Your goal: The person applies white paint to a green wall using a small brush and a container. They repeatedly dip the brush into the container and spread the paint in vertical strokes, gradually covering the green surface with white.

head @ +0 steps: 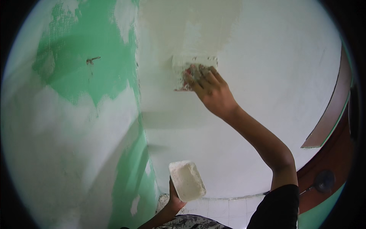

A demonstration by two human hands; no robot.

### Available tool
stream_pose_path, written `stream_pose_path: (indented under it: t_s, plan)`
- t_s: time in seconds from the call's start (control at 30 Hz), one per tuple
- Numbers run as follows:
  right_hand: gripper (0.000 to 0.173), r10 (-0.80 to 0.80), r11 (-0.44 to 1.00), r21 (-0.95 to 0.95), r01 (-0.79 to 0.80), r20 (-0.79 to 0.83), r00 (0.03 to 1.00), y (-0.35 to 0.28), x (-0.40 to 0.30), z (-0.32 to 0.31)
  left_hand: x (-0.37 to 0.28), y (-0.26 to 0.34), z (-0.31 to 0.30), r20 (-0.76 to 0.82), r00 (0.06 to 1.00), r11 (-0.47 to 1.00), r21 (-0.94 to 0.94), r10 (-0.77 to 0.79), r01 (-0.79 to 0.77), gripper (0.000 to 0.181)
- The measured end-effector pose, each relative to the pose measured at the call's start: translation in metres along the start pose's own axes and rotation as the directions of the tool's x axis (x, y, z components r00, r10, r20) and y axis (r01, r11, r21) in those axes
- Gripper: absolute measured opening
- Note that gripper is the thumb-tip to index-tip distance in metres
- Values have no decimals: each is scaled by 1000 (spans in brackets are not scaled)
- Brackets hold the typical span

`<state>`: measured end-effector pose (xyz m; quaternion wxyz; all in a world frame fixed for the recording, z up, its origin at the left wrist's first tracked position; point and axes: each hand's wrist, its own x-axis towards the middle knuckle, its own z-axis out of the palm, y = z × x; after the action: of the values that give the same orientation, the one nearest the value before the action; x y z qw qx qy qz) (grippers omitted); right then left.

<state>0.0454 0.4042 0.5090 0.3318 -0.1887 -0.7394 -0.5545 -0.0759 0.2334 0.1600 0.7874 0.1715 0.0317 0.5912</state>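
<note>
My right hand [213,90] is shut on a wide plastering blade [178,65], crusted with plaster and with some red showing, held against the white-coated wall [257,80]. A beige, fresher-looking coat [163,20] covers the wall above the blade. Low in the view, my left hand [175,199] holds a rectangular, light-coloured tub [187,180] by its side and underside. Pale filler coats the inside of the tub. The fingers beneath it are mostly hidden.
On the left, an adjoining wall shows green paint [111,48] with white patches and a small damaged spot [93,60]. White tiles [237,207] run along the bottom. A brown-edged panel [323,123], a reddish-brown surface [311,200] and a dark round object [324,181] are at the right.
</note>
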Motion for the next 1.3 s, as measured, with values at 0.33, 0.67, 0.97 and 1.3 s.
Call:
stream_pose_path:
  t_s: [0.33, 0.67, 0.97, 1.3]
  plan:
    - [40, 27, 1000, -17, -27, 39, 999, -22, -20, 20, 0, -4, -12, -39, 998, 998, -42, -53, 51, 66]
    - [25, 82, 986, -130, -105, -170, 982, 49, 73, 15, -3, -11, -15, 64, 993, 993, -66, -96, 100, 65]
    - [29, 86, 984, 157, -85, 0, 996, -6, 42, -18, -16, -14, -20, 9, 997, 993, -88, -75, 75, 62]
    - [41, -48, 988, 151, 22, 175, 983, -38, -42, 24, -5, -5, -16, -4, 991, 987, -92, -135, 134, 65]
